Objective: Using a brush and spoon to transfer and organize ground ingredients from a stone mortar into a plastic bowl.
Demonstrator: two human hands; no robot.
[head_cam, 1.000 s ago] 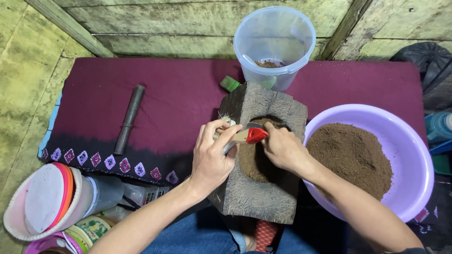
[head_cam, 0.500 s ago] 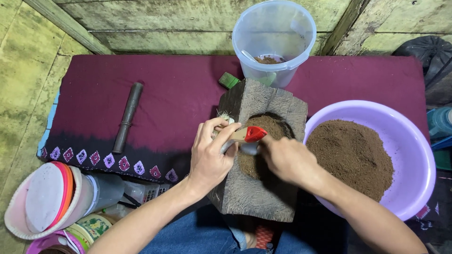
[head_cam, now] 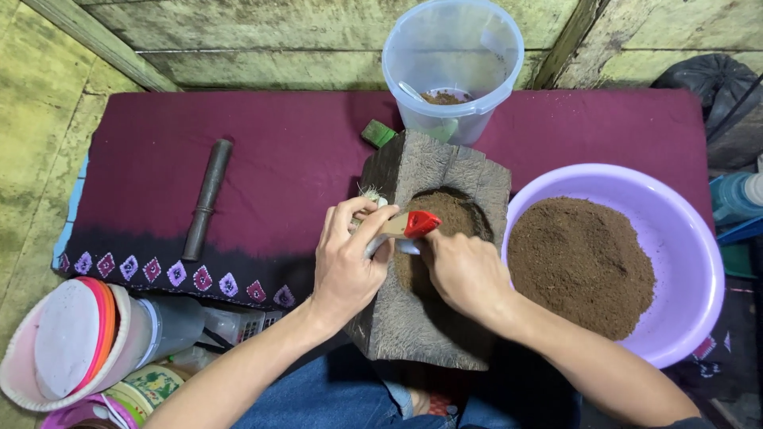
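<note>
A rough wooden block (head_cam: 413,318) with a hollow of brown powder (head_cam: 453,213) stands on end against my lap. My left hand (head_cam: 346,266) rests on the block's left edge and grips a brush with a pale wooden handle and a red end (head_cam: 420,223). The brush's bristles (head_cam: 368,193) stick out past my fingers. My right hand (head_cam: 465,274) lies over the near part of the hollow. Its fingers curl on what looks like a small pale spoon (head_cam: 405,248) just under the brush handle.
A purple basin (head_cam: 691,238) heaped with brown powder sits to the right. A clear plastic tub (head_cam: 453,48) with some powder stands behind the block. On the maroon cloth (head_cam: 278,151) lies a dark pestle (head_cam: 205,199). Stacked lids and jars (head_cam: 79,342) fill the lower left.
My right hand has slid from the red handle end toward me over the hollow. My left hand keeps its hold on the brush.
</note>
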